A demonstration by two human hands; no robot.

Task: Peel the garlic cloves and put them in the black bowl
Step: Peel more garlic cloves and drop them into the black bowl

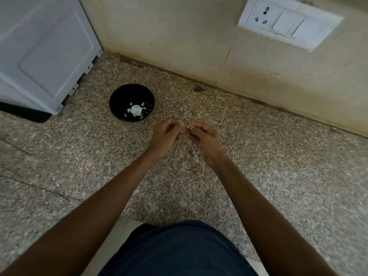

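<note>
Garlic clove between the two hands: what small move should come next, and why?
Probably keep pulling the skin off. Both the left hand and the right hand pinch a small pale garlic clove over the counter, beside the black bowl, not above it. Whether it is fully peeled is too small to tell.

Single head-worn wide-angle view looking steeply down and forward over the granite counter, hands near centre, tiled wall at far edge.

Open granite counter right of black bowl; white appliance blocks left, wall behind.
</note>
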